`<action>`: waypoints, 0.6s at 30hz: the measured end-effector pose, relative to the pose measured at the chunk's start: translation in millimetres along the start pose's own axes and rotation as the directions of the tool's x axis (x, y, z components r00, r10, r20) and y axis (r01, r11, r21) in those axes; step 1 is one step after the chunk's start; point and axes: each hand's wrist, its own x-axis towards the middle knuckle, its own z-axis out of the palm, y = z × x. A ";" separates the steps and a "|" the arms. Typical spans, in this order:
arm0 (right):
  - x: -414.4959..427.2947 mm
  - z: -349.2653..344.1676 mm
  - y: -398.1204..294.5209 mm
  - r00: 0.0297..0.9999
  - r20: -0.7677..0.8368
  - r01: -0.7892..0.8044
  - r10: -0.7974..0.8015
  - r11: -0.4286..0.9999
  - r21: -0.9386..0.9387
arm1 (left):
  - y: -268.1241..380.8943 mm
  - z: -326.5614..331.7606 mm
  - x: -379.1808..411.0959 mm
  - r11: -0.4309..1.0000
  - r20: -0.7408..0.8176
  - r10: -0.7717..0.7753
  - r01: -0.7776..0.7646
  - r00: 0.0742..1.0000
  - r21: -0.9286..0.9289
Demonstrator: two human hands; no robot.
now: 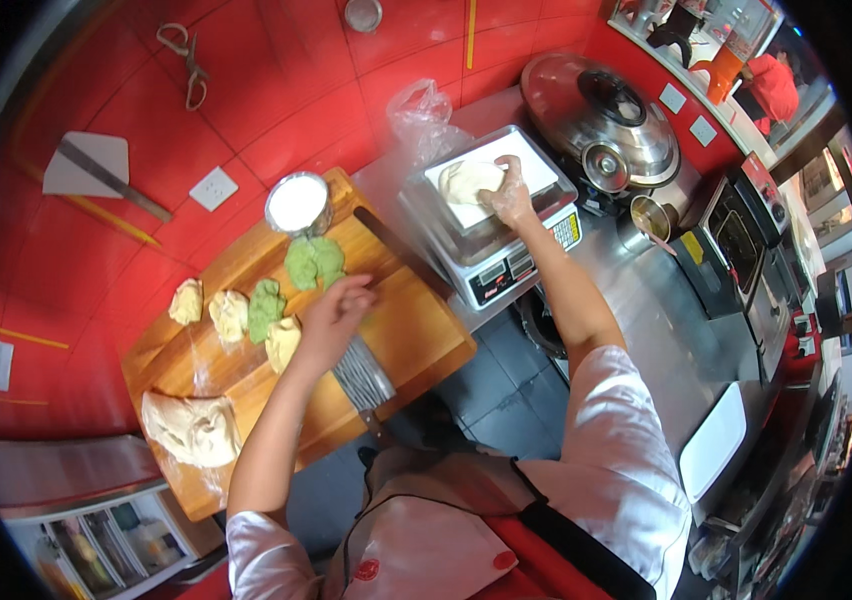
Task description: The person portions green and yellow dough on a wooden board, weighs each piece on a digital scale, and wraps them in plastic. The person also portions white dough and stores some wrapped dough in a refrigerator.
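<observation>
My right hand (508, 193), dusted with flour, grips the edge of a pale dough lump (465, 182). The lump rests on a white sheet (534, 161) on the steel pan of a digital scale (482, 251). Over the wooden board (426, 319) hovers my left hand (336, 319), holding nothing, its fingers loosely bent and apart. Beneath and beside it lie green dough (313, 261), a smaller green piece (267, 309) and a yellowish piece (283, 343). A broad-bladed knife (366, 375) lies near the board's front edge, handle towards me.
More yellowish dough pieces (229, 315) and a large pale dough slab (191, 429) lie on the board. Behind stand a tin of white powder (298, 204) and a plastic bag (426, 120). Steel lids (583, 112) and a small oven (730, 232) stand right. A person (775, 90) is beyond the counter.
</observation>
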 end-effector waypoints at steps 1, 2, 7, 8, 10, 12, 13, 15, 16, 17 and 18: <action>5.1 3.4 -2.1 1.000 -0.005 -0.013 0.013 0.991 0.134 | 8.2 13.5 22.7 0.998 0.061 0.038 -0.041 0.997 0.046; 4.6 10.2 -6.4 0.999 -0.011 -0.027 0.031 0.964 0.263 | 20.4 29.5 45.3 0.981 0.085 0.116 -0.127 0.990 0.146; -7.7 9.1 -31.5 0.996 -0.053 -0.057 0.076 0.956 0.289 | 36.8 103.7 160.6 0.632 0.162 0.499 -0.486 0.851 0.603; -7.6 10.0 -22.0 0.992 -0.114 -0.029 0.060 0.967 0.253 | 37.4 115.8 178.7 0.555 0.175 0.560 -0.523 0.810 0.647; -17.5 4.3 -38.8 0.983 -0.099 -0.135 0.155 0.975 0.178 | 32.2 132.3 209.6 0.421 0.252 0.501 -0.488 0.828 0.765; -18.4 5.9 -15.7 0.998 -0.061 -0.006 0.031 0.926 0.377 | 8.0 156.6 244.6 0.298 0.256 0.664 -0.562 0.703 0.771; -34.2 -2.8 -63.5 0.996 -0.085 -0.023 0.034 0.992 0.124 | -2.8 145.7 255.5 0.321 0.261 0.581 -0.512 0.771 0.797; -17.2 0.4 -13.7 0.992 -0.120 0.008 0.045 0.913 0.409 | 4.4 162.7 270.2 0.406 0.325 0.501 -0.549 0.802 0.730; -18.1 -2.8 -25.4 0.993 -0.089 -0.034 0.075 0.917 0.396 | 2.5 160.1 271.2 0.359 0.324 0.438 -0.493 0.839 0.793; -22.3 -9.7 -40.5 0.985 -0.169 0.017 0.032 0.960 0.281 | -8.1 159.1 278.7 0.328 0.310 0.568 -0.555 0.762 0.764; -22.8 -17.3 -43.6 0.985 -0.164 -0.014 0.058 0.966 0.257 | -10.7 163.5 284.3 0.333 0.294 0.570 -0.543 0.767 0.771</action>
